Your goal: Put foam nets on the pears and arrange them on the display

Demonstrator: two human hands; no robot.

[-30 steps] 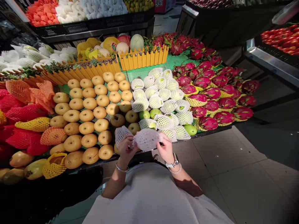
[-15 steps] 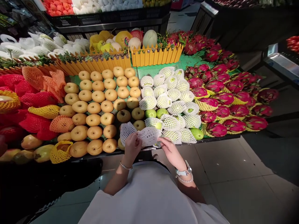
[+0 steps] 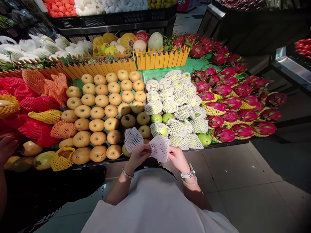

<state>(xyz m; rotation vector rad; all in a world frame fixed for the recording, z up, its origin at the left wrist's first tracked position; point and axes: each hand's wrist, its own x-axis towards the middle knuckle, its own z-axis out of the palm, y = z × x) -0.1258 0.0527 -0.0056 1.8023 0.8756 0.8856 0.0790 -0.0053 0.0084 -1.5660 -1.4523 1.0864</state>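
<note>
A white foam fruit net is stretched between my hands, just in front of the stall's near edge. My left hand pinches its left side, and my right hand grips its right side. The net looks flat, with no fruit visible in it. Another white foam net lies on the stall just beyond my left hand. Green fruits in white nets rest past my right hand, a few of them bare. Rows of round brown pears fill the area to the left.
Dragon fruits lie at the right, some in yellow nets. At the left are red foam nets and a co-worker's hand. A yellow picket fence with small plants runs behind the fruit, melons beyond it.
The foam net has come down and slightly right, nearer my body, and both hands now hold its sides. At the far left, a co-worker's hand has come further into view.
</note>
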